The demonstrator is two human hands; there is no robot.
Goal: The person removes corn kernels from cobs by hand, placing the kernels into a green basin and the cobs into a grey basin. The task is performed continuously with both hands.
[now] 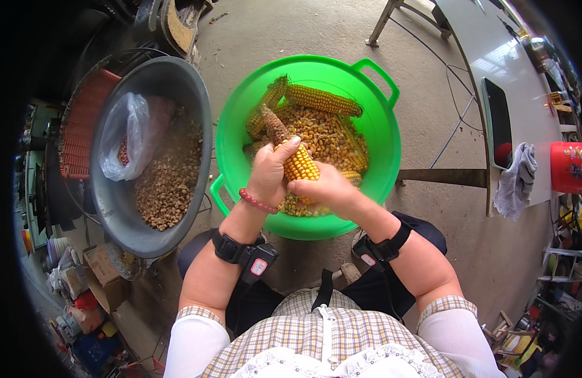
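Note:
Over a green plastic tub (385,141), my left hand (268,165) and my right hand (326,186) both grip one ear of yellow corn (301,164). My left thumb lies across its upper part, and my right thumb presses near its lower end. A mostly stripped reddish corncob (274,124) touches the ear's upper end; whether my left hand also holds it, I cannot tell. Loose kernels (319,125) fill the bottom of the tub. Whole ears, among them a long one (324,99), lie at the tub's far side, and others rest at its right.
A grey basin (203,108) with brown nuts or seeds and a clear plastic bag (125,141) stands left, beside a red woven basket (85,127). At right, a table (532,118) bears a tablet-like device (496,123), a grey cloth (517,179) and a red container (572,167).

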